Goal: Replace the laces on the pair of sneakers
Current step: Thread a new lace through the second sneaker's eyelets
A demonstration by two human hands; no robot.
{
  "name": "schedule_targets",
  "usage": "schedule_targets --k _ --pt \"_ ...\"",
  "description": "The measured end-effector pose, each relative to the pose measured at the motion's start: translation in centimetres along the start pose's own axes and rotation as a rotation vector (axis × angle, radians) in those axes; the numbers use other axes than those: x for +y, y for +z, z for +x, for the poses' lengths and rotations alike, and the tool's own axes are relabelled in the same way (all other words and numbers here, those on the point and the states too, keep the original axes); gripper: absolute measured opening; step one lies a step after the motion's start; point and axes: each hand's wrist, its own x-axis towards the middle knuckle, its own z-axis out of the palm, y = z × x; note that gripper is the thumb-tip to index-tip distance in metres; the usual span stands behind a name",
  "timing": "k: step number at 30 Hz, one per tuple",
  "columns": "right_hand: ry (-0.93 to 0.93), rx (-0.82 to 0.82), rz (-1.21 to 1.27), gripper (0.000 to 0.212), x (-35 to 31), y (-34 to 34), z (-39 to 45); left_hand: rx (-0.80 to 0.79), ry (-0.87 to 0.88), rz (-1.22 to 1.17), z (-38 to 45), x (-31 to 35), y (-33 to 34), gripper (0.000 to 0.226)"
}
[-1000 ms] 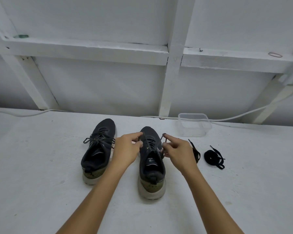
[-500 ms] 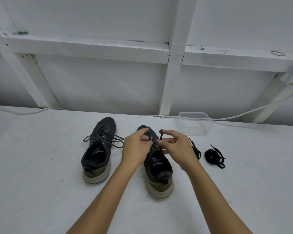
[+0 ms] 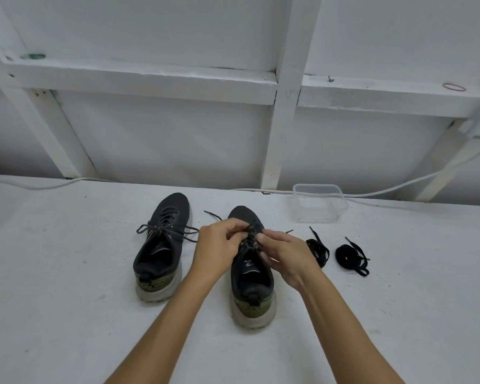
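Two dark sneakers with olive heels stand on the white table, toes pointing away from me. The left sneaker [image 3: 161,245] has its lace tied in a bow. Over the right sneaker [image 3: 251,275] both my hands work at its dark lace [image 3: 214,215], whose loose end lies on the table to the left of the toe. My left hand [image 3: 218,249] pinches the lace crossings near the toe. My right hand [image 3: 284,254] pinches the lace from the right side. Two bundled black laces [image 3: 319,249] [image 3: 351,256] lie to the right.
A clear plastic container [image 3: 319,202] stands at the back right, near the wall. A white cable [image 3: 53,184] runs along the table's far edge. White wooden beams frame the wall behind.
My hands have dropped from holding the lace ends apart and come together low over the right sneaker's eyelets. One lace end now lies loose on the table left of the toe.
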Motion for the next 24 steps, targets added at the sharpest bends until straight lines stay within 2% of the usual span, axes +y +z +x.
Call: schedule_targets --k 5,7,11,13,15,17,22,24 --pt "-0.210 0.055 -0.178 0.012 0.3 0.9 -0.6 -0.001 0.159 0.091 -0.2 0.1 0.0 0.024" --pt "-0.279 0.024 -0.226 0.016 0.4 1.2 -0.8 -0.015 0.187 0.122 -0.3 0.1 0.2 0.026" --pt "-0.228 -0.112 -0.138 0.021 0.2 0.7 -1.0 -0.017 0.236 0.171 -0.1 0.0 0.4 0.027" --pt "-0.196 -0.121 -0.121 0.017 0.0 0.4 -1.0 -0.024 0.245 0.159 0.0 0.1 0.3 0.026" --pt "-0.162 -0.088 -0.093 0.012 0.0 0.4 -0.7 -0.048 0.175 0.080 0.1 0.1 0.2 0.024" --pt "-0.158 -0.104 -0.089 0.012 0.2 0.5 -0.6 -0.120 0.007 -0.041 0.1 0.2 -0.2 0.023" --pt "-0.271 -0.195 -0.218 0.021 0.0 0.2 -1.0 -0.443 -0.401 -0.428 1.1 0.7 -1.5 0.010" --pt "-0.321 -0.209 -0.309 0.023 -0.1 -0.1 -1.1 -0.508 -0.482 -0.481 1.3 0.7 -1.8 0.023"
